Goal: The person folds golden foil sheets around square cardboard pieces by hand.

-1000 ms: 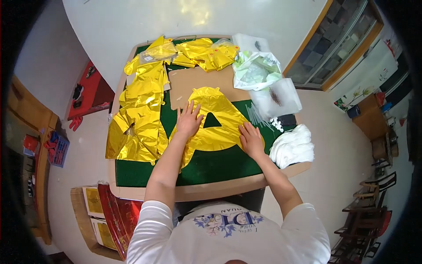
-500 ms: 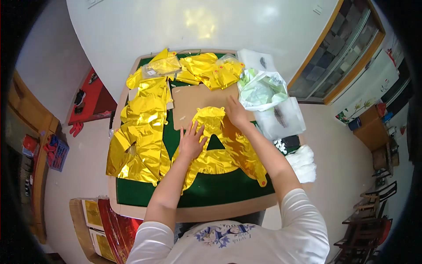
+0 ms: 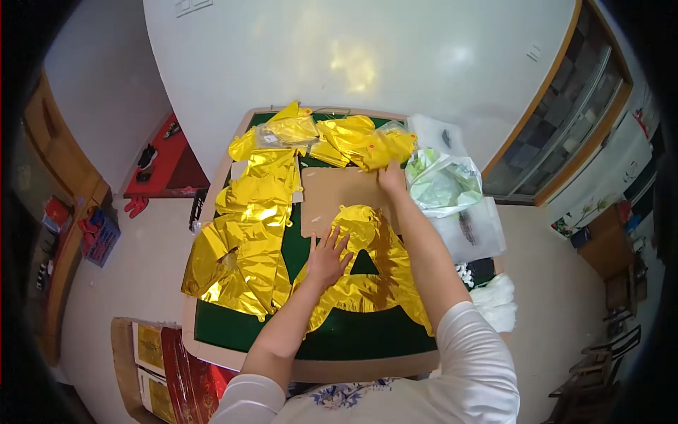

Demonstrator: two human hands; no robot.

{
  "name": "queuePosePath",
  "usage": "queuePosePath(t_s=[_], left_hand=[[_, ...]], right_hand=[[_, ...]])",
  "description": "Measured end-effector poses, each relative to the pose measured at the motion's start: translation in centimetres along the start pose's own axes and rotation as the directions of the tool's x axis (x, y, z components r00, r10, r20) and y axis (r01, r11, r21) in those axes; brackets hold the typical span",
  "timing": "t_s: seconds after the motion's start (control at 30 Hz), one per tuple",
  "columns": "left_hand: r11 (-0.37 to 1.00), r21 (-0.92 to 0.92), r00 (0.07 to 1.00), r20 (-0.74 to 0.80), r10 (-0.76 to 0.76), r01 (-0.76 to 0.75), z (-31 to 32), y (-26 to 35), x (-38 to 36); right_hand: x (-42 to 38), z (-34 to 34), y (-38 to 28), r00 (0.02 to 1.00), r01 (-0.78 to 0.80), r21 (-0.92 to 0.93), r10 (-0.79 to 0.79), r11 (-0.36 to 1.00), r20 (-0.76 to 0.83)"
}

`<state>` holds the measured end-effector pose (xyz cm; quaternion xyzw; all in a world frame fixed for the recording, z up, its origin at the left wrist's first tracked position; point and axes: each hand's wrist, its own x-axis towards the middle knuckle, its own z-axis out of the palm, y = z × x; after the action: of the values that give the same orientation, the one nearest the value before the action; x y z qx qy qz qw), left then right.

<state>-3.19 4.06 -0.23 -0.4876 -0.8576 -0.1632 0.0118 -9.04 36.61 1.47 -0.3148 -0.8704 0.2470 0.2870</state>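
Observation:
A flat, uninflated gold foil balloon (image 3: pixel 360 291) shaped like a letter A lies in front of me on the green-topped table (image 3: pixel 367 331). My left hand (image 3: pixel 328 261) rests on its left side, fingers spread. At the back of the table, my right hand (image 3: pixel 391 178) reaches the near edge of a pile of gold foil (image 3: pixel 385 150), partly in clear plastic. Its fingertips are too small and blurred to show whether they grip the foil. Under the reaching arm lies a brown cardboard sheet (image 3: pixel 339 194), partly covered by the balloon's top.
More gold foil balloons (image 3: pixel 247 230) are spread along the left side. A white-green plastic bag (image 3: pixel 445 185) and clear plastic packs (image 3: pixel 470 233) sit at the right, with a white fluffy bundle (image 3: pixel 496 304) at the right edge. The wall (image 3: pixel 339 49) stands behind the table.
My right hand has moved from the right of the cardboard toward the gold foil at the back. My left hand stays on the balloon. The view has tilted upward.

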Motion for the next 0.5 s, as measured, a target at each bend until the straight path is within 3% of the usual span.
queuePosePath(t_s=[0.03,0.1,0.23,0.33,0.4,0.43,0.5], left_hand=[[1.000,-0.006,1.000,0.003,-0.004,0.004,0.0,0.0,-0.1],[1.000,-0.012,1.000,-0.001,-0.007,0.007,-0.2,0.1,-0.1],[1.000,-0.020,1.000,-0.005,-0.004,0.004,-0.2,0.0,0.0],[1.000,-0.023,1.000,0.010,-0.010,0.011,-0.5,0.1,0.0],[1.000,-0.014,1.000,-0.010,0.004,-0.004,-0.1,0.0,-0.1],[1.000,-0.024,1.000,-0.017,-0.002,0.001,-0.1,0.0,-0.1],[1.000,-0.026,1.000,-0.022,-0.001,0.001,-0.2,0.0,-0.1]], right_hand=[[1.3,-0.9,-0.3,0.999,0.034,0.122,-0.034,0.992,-0.007],[4.8,-1.6,-0.2,0.978,0.124,0.042,-0.116,0.991,-0.171],[8.5,-10.1,-4.4,0.951,0.218,0.275,-0.141,0.936,-0.275],[9.2,-15.8,-6.6,0.917,0.287,0.294,-0.173,0.912,-0.360],[8.2,-19.8,-8.6,0.932,0.292,0.495,-0.127,0.819,-0.340],[7.9,-21.2,-8.8,0.931,0.290,0.489,-0.124,0.823,-0.343],[7.0,-23.8,-9.5,0.945,0.276,0.706,-0.051,0.652,-0.322]])
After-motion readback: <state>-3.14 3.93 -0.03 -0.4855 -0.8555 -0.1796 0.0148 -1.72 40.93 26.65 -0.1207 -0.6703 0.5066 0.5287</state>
